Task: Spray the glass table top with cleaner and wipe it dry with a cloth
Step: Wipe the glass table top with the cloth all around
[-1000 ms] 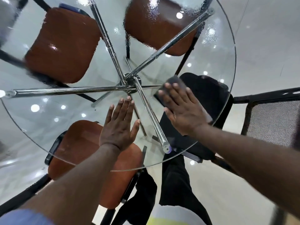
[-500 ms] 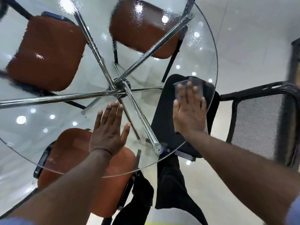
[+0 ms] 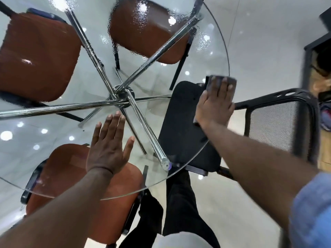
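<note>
The round glass table top [image 3: 217,38] fills most of the view, with wet beaded cleaner across its far part. My right hand [image 3: 215,106] presses flat on a dark grey cloth [image 3: 232,82] at the table's right rim; the cloth shows only past my fingertips and beside my wrist. Fingers spread, my left hand [image 3: 108,148] lies palm down on the near middle of the glass with nothing in it. No spray bottle is in view.
Chrome legs [image 3: 143,129] cross under the glass at a central hub. Three brown-seated chairs [image 3: 35,54] and a black chair [image 3: 180,127] sit beneath it. A black mesh chair [image 3: 279,127] stands at the right. My dark trousers [image 3: 180,208] are at the near edge.
My right hand has slid the cloth from near the table's centre out to the right rim. My left hand has stayed flat in the same spot on the glass.
</note>
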The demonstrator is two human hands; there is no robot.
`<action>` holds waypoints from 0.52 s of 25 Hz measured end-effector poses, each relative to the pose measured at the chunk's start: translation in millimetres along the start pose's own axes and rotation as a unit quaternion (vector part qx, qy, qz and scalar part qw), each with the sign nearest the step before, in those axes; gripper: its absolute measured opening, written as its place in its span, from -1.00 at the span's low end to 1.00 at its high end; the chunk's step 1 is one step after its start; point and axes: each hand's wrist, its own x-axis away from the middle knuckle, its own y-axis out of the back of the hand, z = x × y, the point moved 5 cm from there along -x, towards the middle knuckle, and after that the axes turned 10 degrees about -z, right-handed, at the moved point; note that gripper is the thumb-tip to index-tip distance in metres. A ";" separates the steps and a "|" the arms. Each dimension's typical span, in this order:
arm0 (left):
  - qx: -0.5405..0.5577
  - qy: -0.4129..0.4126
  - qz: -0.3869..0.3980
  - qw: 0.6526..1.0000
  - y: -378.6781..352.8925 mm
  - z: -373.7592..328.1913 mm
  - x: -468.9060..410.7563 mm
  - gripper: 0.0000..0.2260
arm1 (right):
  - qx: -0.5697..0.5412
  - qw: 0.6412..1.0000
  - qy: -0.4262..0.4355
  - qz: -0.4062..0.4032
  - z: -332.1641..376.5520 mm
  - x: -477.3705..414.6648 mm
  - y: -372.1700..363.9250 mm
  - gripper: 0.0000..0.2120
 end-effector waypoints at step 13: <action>0.001 -0.009 -0.020 1.000 -1.4 -0.8 0.2 -0.36 | -0.012 0.997 0.069 -0.024 -10.0 -48.6 -16.8 -0.38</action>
